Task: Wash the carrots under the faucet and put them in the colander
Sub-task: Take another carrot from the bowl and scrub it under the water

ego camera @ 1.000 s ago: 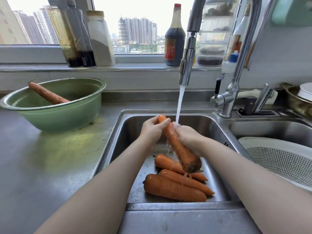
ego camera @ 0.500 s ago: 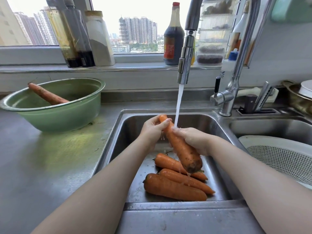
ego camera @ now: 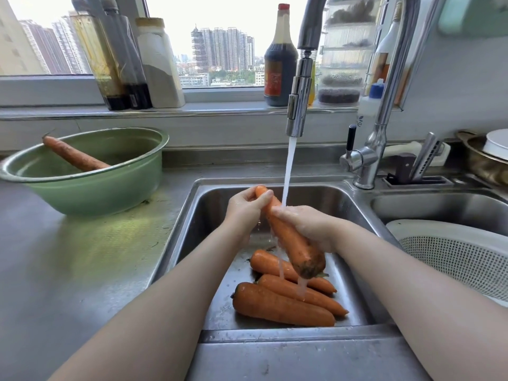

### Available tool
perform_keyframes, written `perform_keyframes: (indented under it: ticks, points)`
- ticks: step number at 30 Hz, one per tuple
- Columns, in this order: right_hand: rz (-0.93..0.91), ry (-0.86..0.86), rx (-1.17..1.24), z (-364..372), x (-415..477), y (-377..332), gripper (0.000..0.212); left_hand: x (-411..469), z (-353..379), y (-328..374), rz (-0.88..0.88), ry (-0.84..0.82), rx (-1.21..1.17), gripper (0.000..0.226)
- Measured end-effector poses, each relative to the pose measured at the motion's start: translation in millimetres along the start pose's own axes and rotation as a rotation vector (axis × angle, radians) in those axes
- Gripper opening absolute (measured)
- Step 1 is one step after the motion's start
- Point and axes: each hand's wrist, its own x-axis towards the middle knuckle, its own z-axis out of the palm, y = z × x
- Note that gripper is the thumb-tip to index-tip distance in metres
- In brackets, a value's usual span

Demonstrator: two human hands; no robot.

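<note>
Water runs from the faucet [ego camera: 298, 105] onto a large carrot [ego camera: 295, 244] held tilted over the left sink basin [ego camera: 192, 229], thick end down. My left hand [ego camera: 246, 207] pinches its thin upper tip. My right hand [ego camera: 305, 225] wraps around its middle, under the stream. Three carrots [ego camera: 283, 305] lie on the basin floor below. A white perforated colander [ego camera: 461, 254] sits in the right basin. One dirty carrot [ego camera: 72, 155] leans inside a green bowl [ego camera: 90, 185] on the left counter.
Bottles and jars [ego camera: 132, 64] line the windowsill behind the sink, with a dark sauce bottle [ego camera: 280, 59] near the faucet. A knife holder [ego camera: 415, 171] stands beside the faucet base. A metal pot [ego camera: 483, 158] sits at the far right.
My right hand has slid down along the carrot from its upper part to its middle. The carrot stays under the stream; my left hand keeps its hold on the tip.
</note>
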Motion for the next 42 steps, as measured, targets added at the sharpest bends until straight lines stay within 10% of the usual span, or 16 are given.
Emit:
perform_keyframes:
  ticks: [5, 14, 22, 30, 42]
  points:
    - [0.013, 0.189, 0.050, 17, 5, -8, 0.059, 2, 1, 2, -0.010, 0.022, -0.051, 0.029]
    - [0.037, -0.172, 0.122, -15, 5, 9, 0.037, 2, -3, 2, -0.048, -0.013, -0.069, 0.039]
    - [-0.005, 0.165, 0.071, 16, 9, -5, 0.061, 8, 1, 1, -0.026, 0.010, -0.102, 0.034]
    - [0.045, -0.257, 0.186, -17, 5, 10, 0.033, 8, -4, -2, -0.050, -0.035, -0.079, 0.041]
    - [0.096, 0.123, 0.053, 10, 13, -1, 0.072, 6, 0, -1, -0.073, 0.006, -0.130, 0.038]
